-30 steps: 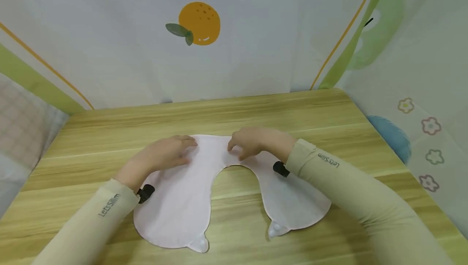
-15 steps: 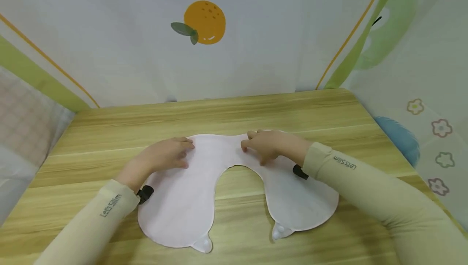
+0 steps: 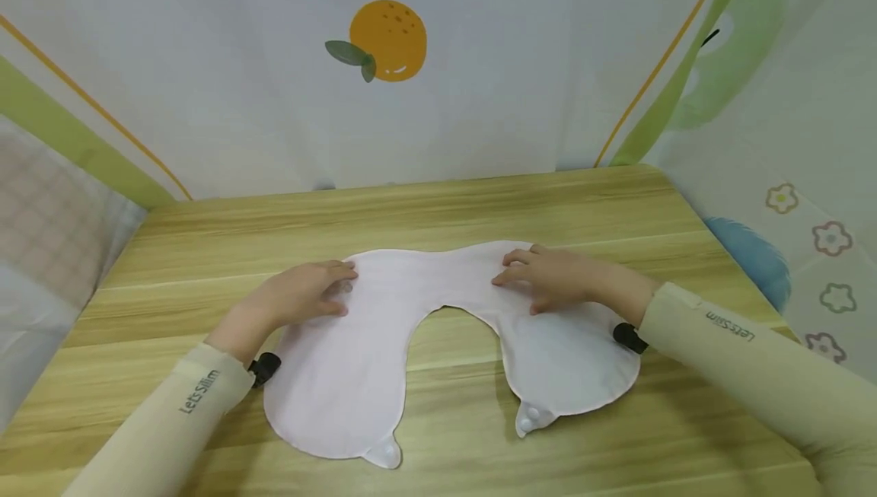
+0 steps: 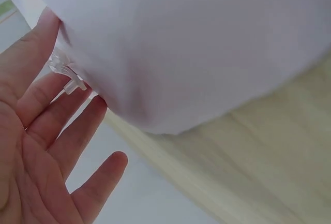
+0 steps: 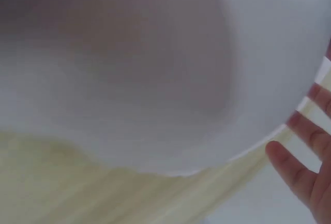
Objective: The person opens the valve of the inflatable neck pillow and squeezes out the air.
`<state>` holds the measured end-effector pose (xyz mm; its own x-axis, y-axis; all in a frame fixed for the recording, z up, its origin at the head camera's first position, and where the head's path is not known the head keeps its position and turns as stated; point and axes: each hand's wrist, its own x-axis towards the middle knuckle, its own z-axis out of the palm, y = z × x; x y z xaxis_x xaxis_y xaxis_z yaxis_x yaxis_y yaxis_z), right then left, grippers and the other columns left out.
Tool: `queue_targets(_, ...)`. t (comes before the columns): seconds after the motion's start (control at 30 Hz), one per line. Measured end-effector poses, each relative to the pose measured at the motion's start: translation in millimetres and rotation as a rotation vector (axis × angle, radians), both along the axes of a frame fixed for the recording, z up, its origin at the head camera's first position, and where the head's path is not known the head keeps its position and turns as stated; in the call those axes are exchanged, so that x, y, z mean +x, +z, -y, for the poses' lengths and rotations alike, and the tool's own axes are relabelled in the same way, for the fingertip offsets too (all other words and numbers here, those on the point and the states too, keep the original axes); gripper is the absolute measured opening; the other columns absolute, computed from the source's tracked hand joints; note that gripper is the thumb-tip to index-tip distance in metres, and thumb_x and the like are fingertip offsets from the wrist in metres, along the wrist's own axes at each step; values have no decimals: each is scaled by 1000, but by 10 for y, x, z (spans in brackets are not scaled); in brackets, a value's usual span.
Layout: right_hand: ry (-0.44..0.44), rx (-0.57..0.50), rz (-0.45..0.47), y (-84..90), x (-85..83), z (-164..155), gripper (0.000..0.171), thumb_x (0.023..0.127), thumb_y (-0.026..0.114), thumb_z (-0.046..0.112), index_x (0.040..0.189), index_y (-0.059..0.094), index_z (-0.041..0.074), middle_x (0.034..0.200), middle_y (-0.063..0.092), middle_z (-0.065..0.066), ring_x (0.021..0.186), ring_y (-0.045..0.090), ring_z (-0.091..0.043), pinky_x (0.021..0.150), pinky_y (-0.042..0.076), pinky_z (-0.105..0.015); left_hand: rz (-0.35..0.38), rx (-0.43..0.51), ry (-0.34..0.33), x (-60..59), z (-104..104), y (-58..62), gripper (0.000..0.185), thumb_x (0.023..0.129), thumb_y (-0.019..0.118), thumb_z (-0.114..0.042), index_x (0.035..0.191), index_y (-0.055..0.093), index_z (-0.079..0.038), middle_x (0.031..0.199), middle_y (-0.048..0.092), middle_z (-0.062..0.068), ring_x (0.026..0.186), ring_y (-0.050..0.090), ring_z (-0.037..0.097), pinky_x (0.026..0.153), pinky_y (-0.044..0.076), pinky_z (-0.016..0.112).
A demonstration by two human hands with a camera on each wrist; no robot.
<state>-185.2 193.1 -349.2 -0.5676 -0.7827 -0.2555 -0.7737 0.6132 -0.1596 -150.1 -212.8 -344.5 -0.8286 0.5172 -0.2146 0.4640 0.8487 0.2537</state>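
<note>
Hands lie flat on a pale pink, U-shaped deflated neck pillow (image 3: 342,375) spread on the wooden table (image 3: 438,208), its curved back toward the far wall and its two lobes pointing at the person. The left hand (image 3: 301,295) rests on the pillow's far-left shoulder with fingers stretched out and relaxed, gripping nothing; the left wrist view shows its fingers (image 4: 57,125) spread beside the pillow's edge (image 4: 196,53), next to what looks like a small clear plastic valve (image 4: 67,76), though the close, blurred view makes that uncertain. The right hand (image 3: 555,278) presses palm-down on the pillow's far-right shoulder, fingers likewise straight and holding nothing; in the right wrist view only its fingertips (image 5: 297,167) show past the pillow's rim (image 5: 155,79). Each lobe ends in a small whitish tab, one at the near-left tip (image 3: 384,453) and one at the near-right tip (image 3: 529,418). Behind the pillow hangs a backdrop with a printed orange (image 3: 387,41).
</note>
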Motion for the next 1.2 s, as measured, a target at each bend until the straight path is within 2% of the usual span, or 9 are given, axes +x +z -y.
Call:
queue_targets(0.2, 8, -87, 27, -39, 49, -154, 59, 90, 72, 17, 145, 52, 14, 154, 41, -21, 137, 43, -45, 107, 43, -59, -6, 30, -5, 1, 48, -32, 57, 90, 73, -21, 139, 54, 2, 150, 46, 23, 137, 44, 44, 113, 37, 58)
queue_targets(0.43, -41, -147, 57, -159, 74, -351, 57, 92, 70, 16, 146, 51, 14, 158, 36, -20, 144, 35, -43, 112, 37, -60, -6, 71, 0, 23, 86, -80, 55, 90, 73, -21, 137, 55, 2, 149, 47, 23, 135, 48, 43, 111, 40, 57)
queue_targets(0.6, -52, -208, 66, -214, 62, -506, 56, 90, 71, 15, 143, 54, 12, 156, 38, -23, 143, 37, -45, 110, 38, -61, -21, 70, -6, 26, 101, -85, 55, 90, 73, -23, 137, 56, 1, 149, 48, 22, 134, 50, 42, 109, 41, 57)
queue_targets(0.73, -76, -237, 65, -189, 82, -623, 53, 89, 73, 14, 140, 57, 10, 153, 41, -26, 139, 39, -48, 107, 41, -62, -25, 62, -15, 0, 77, -66, 53, 92, 71, -23, 137, 56, 2, 149, 48, 23, 134, 49, 43, 110, 41, 57)
queue_targets(0.87, -93, -254, 9, -130, 156, -655, 45, 90, 72, 17, 134, 63, 9, 147, 49, -23, 136, 46, -45, 105, 44, -59, -43, 71, -54, -46, -11, -43, 49, 93, 69, -17, 135, 57, 5, 145, 51, 26, 134, 49, 43, 112, 39, 56)
queue_targets(0.97, -55, -290, -53, -97, 246, -592, 41, 93, 70, 23, 131, 65, 11, 142, 57, -17, 132, 53, -38, 105, 46, -55, -47, 87, -85, -55, -72, -36, 47, 92, 69, -14, 133, 58, 6, 142, 54, 25, 133, 51, 42, 112, 40, 54)
queue_targets(1.03, -30, -311, -62, -74, 329, -527, 42, 93, 69, 30, 132, 65, 14, 142, 59, -12, 132, 54, -34, 106, 46, -54, -46, 93, -98, -47, -92, -38, 47, 91, 70, -12, 133, 58, 6, 141, 55, 25, 132, 52, 41, 111, 41, 53)
queue_targets(1.2, -22, -288, 42, -30, 547, -378, 55, 91, 64, 55, 137, 59, 27, 149, 52, -7, 138, 46, -34, 107, 43, -58, -34, 82, -98, -5, -90, -38, 48, 89, 72, -12, 131, 58, 7, 142, 54, 25, 132, 52, 41, 110, 42, 53)
